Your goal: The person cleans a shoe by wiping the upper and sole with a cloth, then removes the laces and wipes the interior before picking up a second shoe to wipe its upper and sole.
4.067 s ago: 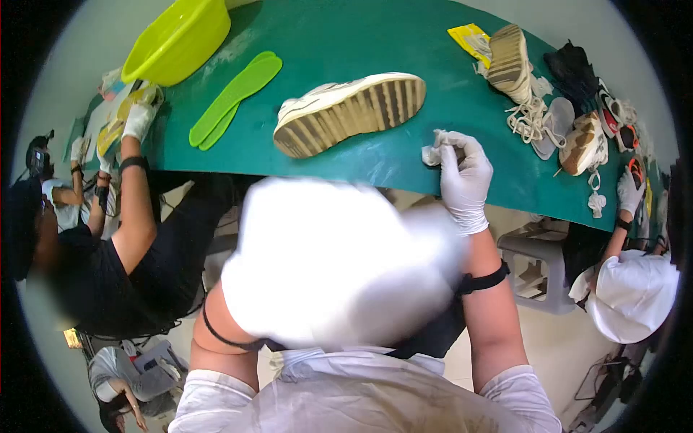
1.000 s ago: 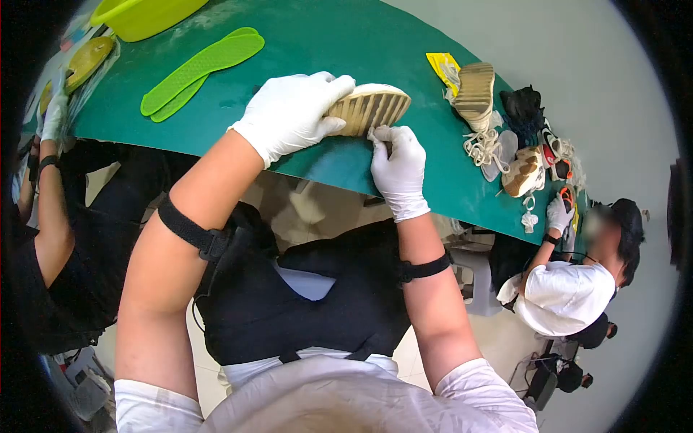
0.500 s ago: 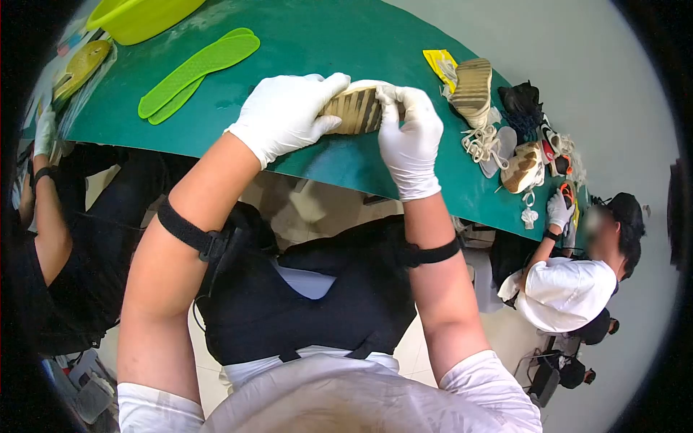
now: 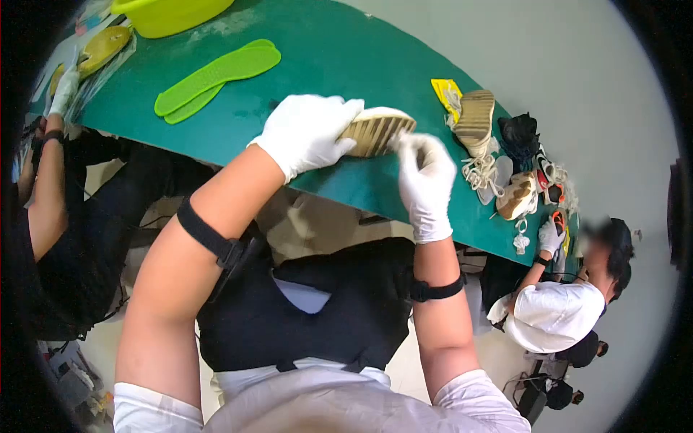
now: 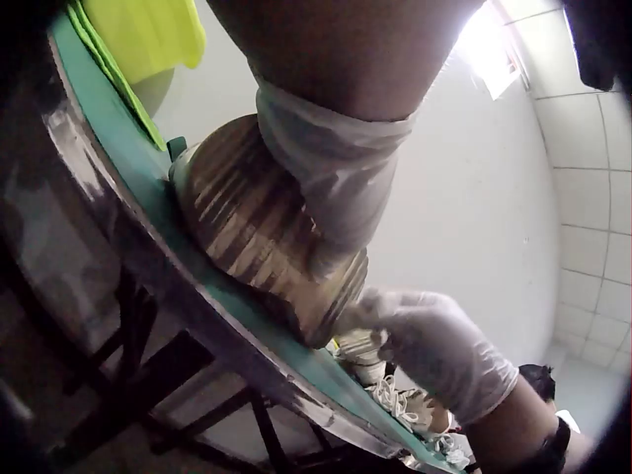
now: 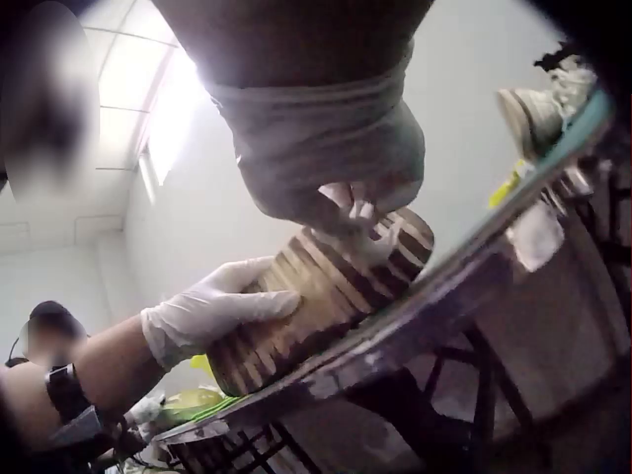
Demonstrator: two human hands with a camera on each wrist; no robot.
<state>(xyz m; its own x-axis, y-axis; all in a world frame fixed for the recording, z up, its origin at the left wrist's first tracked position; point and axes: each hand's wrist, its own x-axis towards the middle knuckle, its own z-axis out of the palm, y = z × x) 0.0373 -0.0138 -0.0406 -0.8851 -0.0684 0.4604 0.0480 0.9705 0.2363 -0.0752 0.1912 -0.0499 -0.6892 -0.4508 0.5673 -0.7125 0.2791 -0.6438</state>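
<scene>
While the green insoles (image 4: 216, 76) lie at the left of the tabletop (image 4: 346, 50) as before, the left hand (image 4: 307, 133) still grips the shoe (image 4: 375, 131), fingers curled over its upper, holding it on its side at the tabletop's near edge with the ribbed sole facing the person. The right hand (image 4: 426, 184), which half a second ago lay over the sole, has dropped back to the toe end, fingers bunched on a small white wad against the sole. Further right lie other shoes (image 4: 505, 155).
</scene>
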